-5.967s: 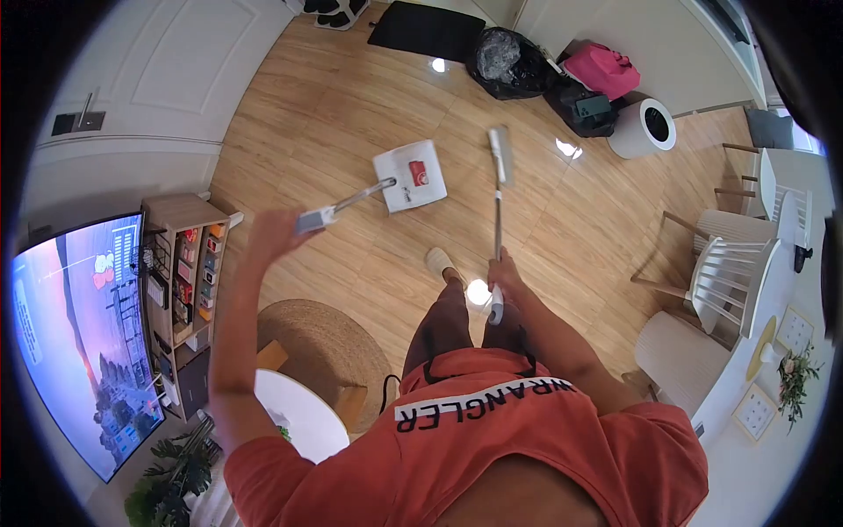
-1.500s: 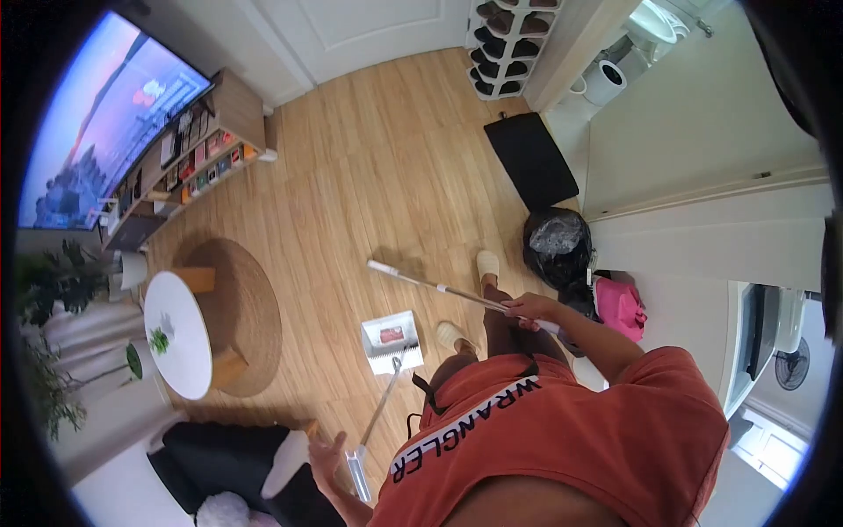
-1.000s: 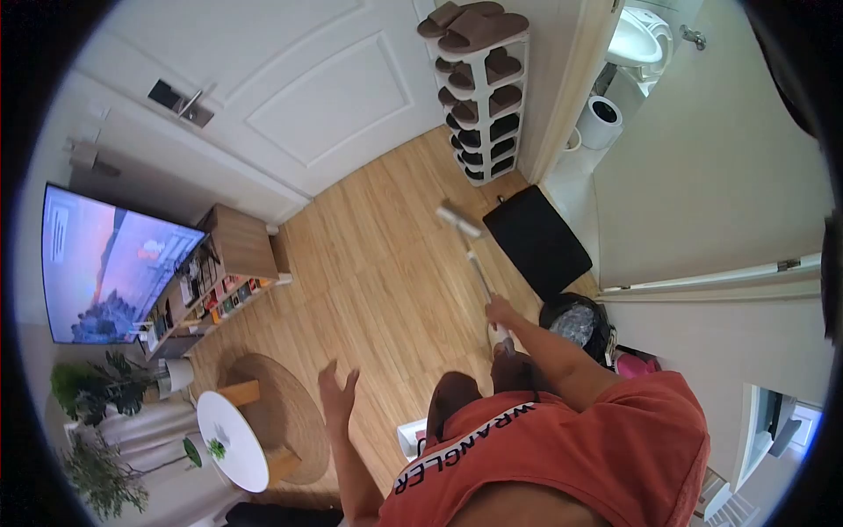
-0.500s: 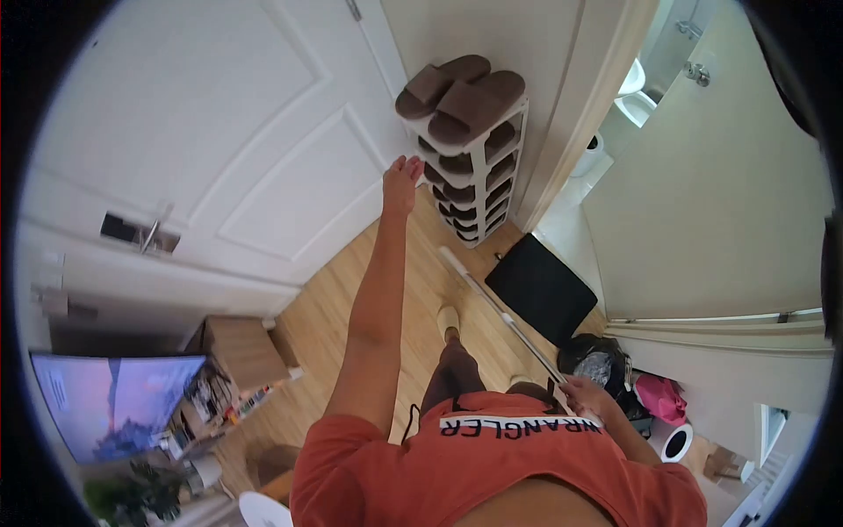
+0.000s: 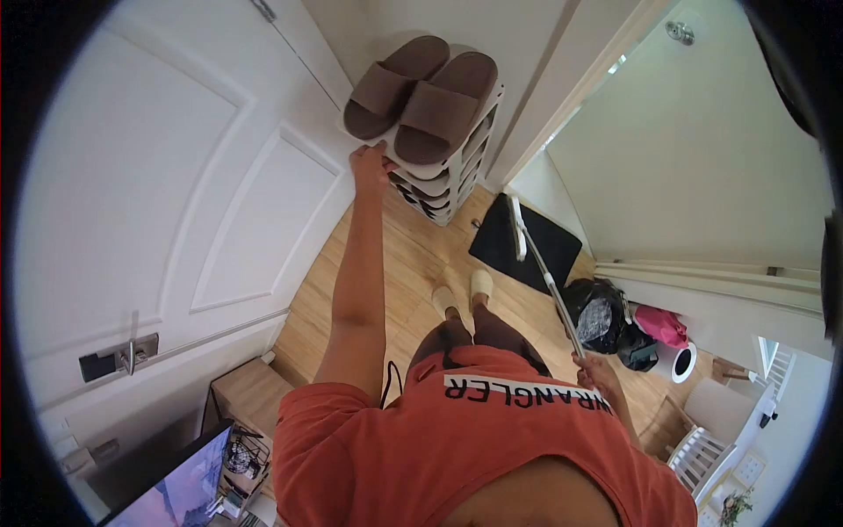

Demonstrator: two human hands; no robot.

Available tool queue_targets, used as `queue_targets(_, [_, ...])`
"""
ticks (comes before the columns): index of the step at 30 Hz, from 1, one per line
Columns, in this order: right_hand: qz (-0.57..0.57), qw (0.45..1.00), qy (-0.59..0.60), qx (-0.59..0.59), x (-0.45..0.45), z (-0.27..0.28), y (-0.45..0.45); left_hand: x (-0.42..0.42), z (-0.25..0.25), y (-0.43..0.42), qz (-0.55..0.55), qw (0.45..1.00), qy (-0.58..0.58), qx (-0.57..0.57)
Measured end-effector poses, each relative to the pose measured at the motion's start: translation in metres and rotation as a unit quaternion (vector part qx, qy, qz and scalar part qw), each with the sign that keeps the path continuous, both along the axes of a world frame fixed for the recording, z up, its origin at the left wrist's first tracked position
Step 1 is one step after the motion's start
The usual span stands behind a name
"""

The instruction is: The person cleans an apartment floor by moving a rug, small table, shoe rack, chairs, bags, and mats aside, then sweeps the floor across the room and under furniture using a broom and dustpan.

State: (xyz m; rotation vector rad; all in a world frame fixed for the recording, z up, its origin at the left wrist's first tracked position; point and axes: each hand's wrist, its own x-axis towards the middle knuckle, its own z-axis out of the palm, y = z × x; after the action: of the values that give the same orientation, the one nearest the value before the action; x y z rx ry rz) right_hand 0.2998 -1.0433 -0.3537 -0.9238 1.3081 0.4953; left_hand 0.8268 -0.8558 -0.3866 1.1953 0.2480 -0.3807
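Broom [image 5: 549, 279] right of centre, long axis slanting; head end points toward top of frame, over black doormat [image 5: 558, 249]. Right hand [image 5: 598, 375] closed around handle. Left hand [image 5: 370, 164], upper centre-left, fingers bent at shoe rack [image 5: 454, 186] edge; gripping or touching, cannot tell. Brown slides [image 5: 439, 111] on top.

Left arm [image 5: 358, 281] reaching way out, hand [image 5: 371, 167] at 11 o'clock — right hand [image 5: 600, 376] over at 4, fingers curled in a grip.
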Motion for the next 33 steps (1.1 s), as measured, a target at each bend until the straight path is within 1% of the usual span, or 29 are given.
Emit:
queue_targets(1, [0.016,1.0,0.005,-0.006,0.007,-0.001,-0.008,-0.001,-0.004,0.004,-0.01,0.999,-0.002,0.042])
queue_targets(3, [0.005,1.0,0.016,-0.002,0.02,-0.004,-0.022,-0.01,-0.005,0.012,0.0,0.999,0.006,0.048])
queue_targets(4, [0.031,0.999,0.003,-0.013,0.028,-0.004,-0.028,-0.017,-0.006,0.02,0.016,0.999,0.01,0.05])
queue_targets(5, [0.059,0.998,-0.011,-0.023,0.037,-0.006,-0.037,-0.025,-0.002,0.032,-0.004,0.999,-0.002,0.036])
queue_targets(6, [0.056,0.998,-0.008,-0.019,0.045,-0.011,-0.047,-0.034,0.002,0.038,0.018,0.999,0.01,0.029])
queue_targets(8, [0.12,0.993,-0.011,-0.002,0.062,-0.026,-0.064,-0.044,-0.008,0.067,0.022,0.999,0.006,0.047])
queue_targets(9, [0.116,0.993,-0.011,0.003,0.071,-0.035,-0.07,-0.053,0.0,0.077,0.035,0.998,0.018,0.055])
queue_targets(10, [0.165,0.986,-0.02,-0.015,0.081,-0.043,-0.073,-0.062,0.009,0.087,0.047,0.997,0.029,0.062])
queue_targets(11, [0.211,0.976,-0.029,-0.032,0.091,-0.05,-0.077,-0.067,0.004,0.106,0.047,0.995,0.029,0.087])
queue_targets(12, [0.205,0.978,-0.028,-0.027,0.105,-0.052,-0.08,-0.072,-0.002,0.125,0.045,0.992,0.029,0.112])
queue_targets(14, [0.316,0.941,-0.085,-0.091,0.14,-0.053,-0.084,-0.092,0.011,0.145,0.094,0.984,0.072,0.135])
queue_targets(16, [0.359,0.915,-0.139,-0.122,0.18,-0.071,-0.09,-0.105,0.006,0.186,0.09,0.98,0.102,0.148])
queue_targets(18, [0.407,0.868,-0.224,-0.172,0.231,-0.107,-0.093,-0.12,0.009,0.213,0.115,0.968,0.11,0.194])
queue_targets(19, [0.442,0.853,-0.209,-0.18,0.269,-0.101,-0.09,-0.127,0.01,0.227,0.119,0.966,0.111,0.2])
queue_targets(22, [0.52,0.792,-0.192,-0.254,0.354,-0.18,-0.077,-0.148,0.007,0.274,0.155,0.96,0.129,0.196])
queue_targets(24, [0.568,0.754,-0.178,-0.278,0.375,-0.231,-0.065,-0.156,0.006,0.298,0.078,0.98,0.103,0.151])
queue_targets(25, [0.584,0.742,-0.17,-0.283,0.373,-0.238,-0.057,-0.154,0.006,0.3,0.08,0.979,0.103,0.156])
queue_targets(26, [0.567,0.763,-0.123,-0.283,0.369,-0.215,-0.047,-0.156,0.006,0.3,0.115,0.969,0.109,0.189])
queue_targets(27, [0.559,0.775,-0.102,-0.275,0.357,-0.211,-0.048,-0.16,0.005,0.301,0.149,0.957,0.116,0.221])
queue_targets(28, [0.551,0.788,-0.077,-0.265,0.334,-0.208,-0.053,-0.163,0.009,0.299,0.145,0.955,0.122,0.226])
queue_targets(30, [0.616,0.73,-0.07,-0.288,0.289,-0.192,-0.073,-0.158,0.018,0.284,0.128,0.97,0.096,0.182])
queue_targets(32, [0.636,0.698,-0.076,-0.319,0.244,-0.181,-0.093,-0.157,0.02,0.281,0.133,0.974,0.096,0.157])
queue_targets(33, [0.623,0.742,-0.03,-0.248,0.247,-0.147,-0.096,-0.156,0.019,0.283,0.139,0.977,0.096,0.132])
